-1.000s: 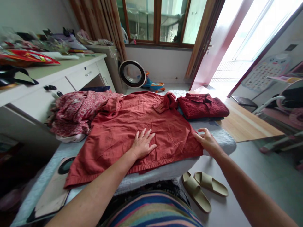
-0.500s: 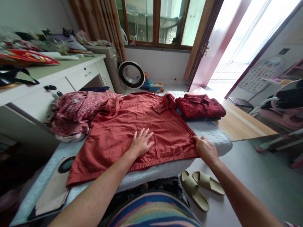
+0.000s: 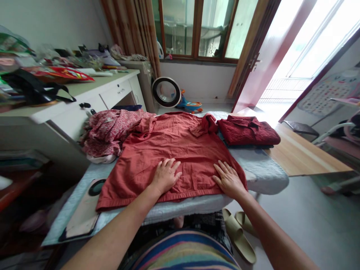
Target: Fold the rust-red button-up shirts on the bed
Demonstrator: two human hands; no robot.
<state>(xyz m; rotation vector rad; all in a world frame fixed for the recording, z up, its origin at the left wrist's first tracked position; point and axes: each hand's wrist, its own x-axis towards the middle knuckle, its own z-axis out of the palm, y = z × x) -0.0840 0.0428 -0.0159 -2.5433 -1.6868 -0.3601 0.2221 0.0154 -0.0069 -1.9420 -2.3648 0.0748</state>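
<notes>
A rust-red jacket point(image 3: 157, 150) lies spread out on a table with a pale blue quilted cover point(image 3: 253, 161); its gathered hem faces me. My left hand point(image 3: 165, 175) rests flat on the jacket's lower middle, fingers apart. Also flat, my right hand point(image 3: 229, 179) presses on the lower right part near the side edge, fingers spread. Behind it to the right sits a folded dark red garment point(image 3: 250, 131) on top of other folded cloth. To the jacket's left is a crumpled pink-and-red patterned cloth point(image 3: 107, 131).
A flat dark-edged object, perhaps a tablet point(image 3: 81, 213), lies at the table's left front. Further left stands a cluttered white desk point(image 3: 118, 92). A wooden board point(image 3: 306, 150) extends at the right. Slippers point(image 3: 239, 236) lie on the floor by my feet.
My right hand has let go of the jacket's right hem corner and now lies flat on the fabric, further left on it. My left hand stays flat. The view has turned slightly left.
</notes>
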